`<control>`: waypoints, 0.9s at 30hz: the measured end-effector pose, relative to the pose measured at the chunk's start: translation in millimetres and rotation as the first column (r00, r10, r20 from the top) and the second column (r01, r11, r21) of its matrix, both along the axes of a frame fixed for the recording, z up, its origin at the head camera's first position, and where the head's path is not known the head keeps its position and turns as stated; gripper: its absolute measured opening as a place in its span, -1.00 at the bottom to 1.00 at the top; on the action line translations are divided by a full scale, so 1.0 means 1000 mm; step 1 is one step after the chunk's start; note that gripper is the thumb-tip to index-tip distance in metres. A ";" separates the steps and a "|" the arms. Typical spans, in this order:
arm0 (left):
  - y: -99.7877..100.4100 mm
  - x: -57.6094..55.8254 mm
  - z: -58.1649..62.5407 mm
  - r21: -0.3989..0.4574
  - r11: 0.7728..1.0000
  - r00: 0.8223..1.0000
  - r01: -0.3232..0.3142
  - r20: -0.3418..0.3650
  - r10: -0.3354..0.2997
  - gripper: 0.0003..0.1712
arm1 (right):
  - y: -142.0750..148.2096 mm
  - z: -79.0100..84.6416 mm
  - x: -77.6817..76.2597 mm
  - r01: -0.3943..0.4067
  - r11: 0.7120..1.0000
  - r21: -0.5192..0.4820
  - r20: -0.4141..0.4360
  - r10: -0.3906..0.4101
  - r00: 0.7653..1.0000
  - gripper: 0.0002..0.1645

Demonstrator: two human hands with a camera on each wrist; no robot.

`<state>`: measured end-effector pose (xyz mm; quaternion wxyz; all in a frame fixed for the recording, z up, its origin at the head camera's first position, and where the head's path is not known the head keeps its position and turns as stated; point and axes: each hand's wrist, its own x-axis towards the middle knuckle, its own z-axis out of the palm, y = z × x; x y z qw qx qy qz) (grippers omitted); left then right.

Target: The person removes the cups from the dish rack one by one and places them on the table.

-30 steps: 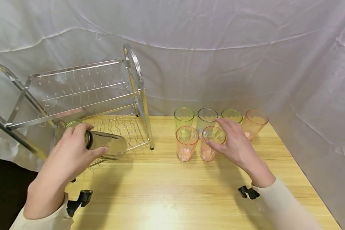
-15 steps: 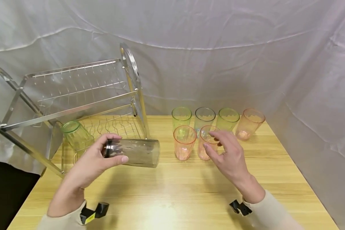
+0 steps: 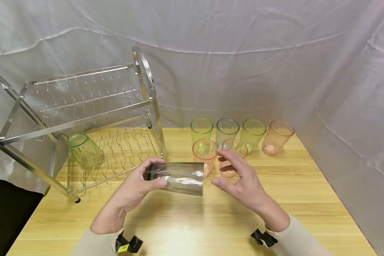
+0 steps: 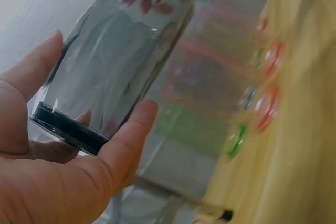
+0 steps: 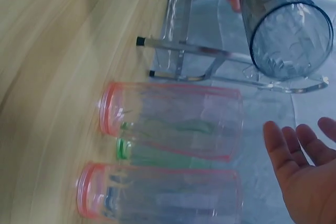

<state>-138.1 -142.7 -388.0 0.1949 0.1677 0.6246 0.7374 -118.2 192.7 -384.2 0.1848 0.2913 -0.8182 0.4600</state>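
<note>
My left hand (image 3: 136, 188) grips a smoky grey drinking glass (image 3: 182, 177) by its base end, with the glass lying sideways above the table and its mouth toward the right. In the left wrist view the thumb and fingers wrap the thick base of this glass (image 4: 110, 61). My right hand (image 3: 243, 181) has its fingers parted and holds nothing. It hovers close to the grey glass's rim, apart from it, in front of a pink glass (image 3: 235, 145). The right wrist view has the grey glass's mouth (image 5: 294, 40) facing the right hand (image 5: 310, 177).
Left stands a two-tier metal dish rack (image 3: 76, 124) with a tilted green glass (image 3: 84, 151) on its lower tier. Several upright glasses stand at the back right, among them another pink glass (image 3: 204, 153), a green glass (image 3: 201, 128) and a bluish glass (image 3: 227, 129). A grey cloth (image 3: 230, 71) hangs behind.
My left hand has carried the grey glass out from the rack toward the right, to the table's middle. The right hand has drawn back from the pink glass and slightly toward the left.
</note>
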 end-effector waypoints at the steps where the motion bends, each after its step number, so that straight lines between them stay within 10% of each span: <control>1: 0.003 0.000 -0.002 0.024 1.000 1.000 0.016 0.006 -0.016 -0.37 | -0.001 0.000 0.001 -0.026 1.000 0.011 0.008 0.026 1.000 -0.04; 11: 0.031 0.000 -0.022 0.191 0.977 0.988 0.096 0.104 -0.117 -0.45 | -0.010 -0.004 0.011 -0.167 0.980 0.112 0.047 0.162 0.986 0.37; 27: 0.045 -0.001 -0.034 0.146 0.985 0.975 0.096 0.186 -0.123 -0.36 | -0.006 -0.013 0.012 -0.171 0.980 0.101 -0.013 0.173 0.985 0.12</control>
